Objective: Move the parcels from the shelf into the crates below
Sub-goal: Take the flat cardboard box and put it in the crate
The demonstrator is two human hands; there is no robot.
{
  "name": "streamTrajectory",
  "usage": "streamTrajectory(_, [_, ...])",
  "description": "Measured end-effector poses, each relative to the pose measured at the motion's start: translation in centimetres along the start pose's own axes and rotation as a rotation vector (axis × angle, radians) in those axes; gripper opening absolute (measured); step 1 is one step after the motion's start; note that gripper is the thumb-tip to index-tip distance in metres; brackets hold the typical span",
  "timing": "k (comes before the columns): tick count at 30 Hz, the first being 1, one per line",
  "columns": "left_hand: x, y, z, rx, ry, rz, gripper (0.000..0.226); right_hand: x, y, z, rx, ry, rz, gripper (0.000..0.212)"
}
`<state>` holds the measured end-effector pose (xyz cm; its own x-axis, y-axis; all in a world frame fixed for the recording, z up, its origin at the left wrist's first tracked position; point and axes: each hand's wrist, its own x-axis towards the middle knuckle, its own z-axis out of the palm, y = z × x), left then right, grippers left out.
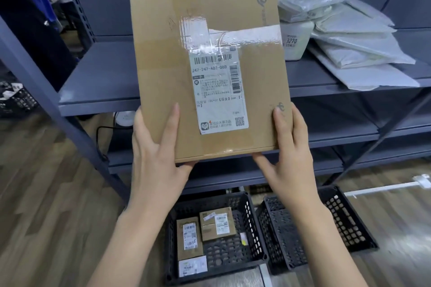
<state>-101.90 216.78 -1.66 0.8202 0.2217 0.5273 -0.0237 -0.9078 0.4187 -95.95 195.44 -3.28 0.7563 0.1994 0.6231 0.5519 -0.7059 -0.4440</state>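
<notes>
while held above 2 crates (247, 216) | box (210, 70) upright, near shelf (98, 91) | left hand (156, 156), right hand (289, 154) fingers grasping box's lower corners

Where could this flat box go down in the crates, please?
The right crate looks free, though the right hand hides part of it. The left crate is crowded along its left side by small boxes; only its right mesh floor is bare.

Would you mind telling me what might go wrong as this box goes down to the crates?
The cardboard box is held only at its bottom corners by the left hand and right hand, so it may tip. The left crate already holds small parcels, so the box might land on them. The right crate looks freer.
</notes>
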Motion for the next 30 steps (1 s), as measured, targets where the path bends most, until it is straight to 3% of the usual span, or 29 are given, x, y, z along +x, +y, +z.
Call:
streamTrajectory(8, [-0.2, -0.4, 1.1, 0.084, 0.091, 0.08, 0.11, 0.8, -0.7, 1.0, -0.036, -0.016, 0.067, 0.097])
streamTrajectory(17, [-0.9, -1.6, 1.7, 0.072, 0.064, 0.112, 0.108, -0.1, -1.1, 1.9, -0.132, -0.046, 0.062, 0.102])
streamTrajectory(23, [-2.4, -2.5, 3.0, 0.062, -0.055, 0.082, 0.111, -1.9, -1.1, 2.7, -0.176, -0.096, 0.109, 0.101])
streamTrajectory(30, [-5.9, -4.7, 5.7, 0.041, -0.244, 0.064, 0.11, -6.5, 0.0, 5.3, -0.167, -0.278, 0.258, 0.095])
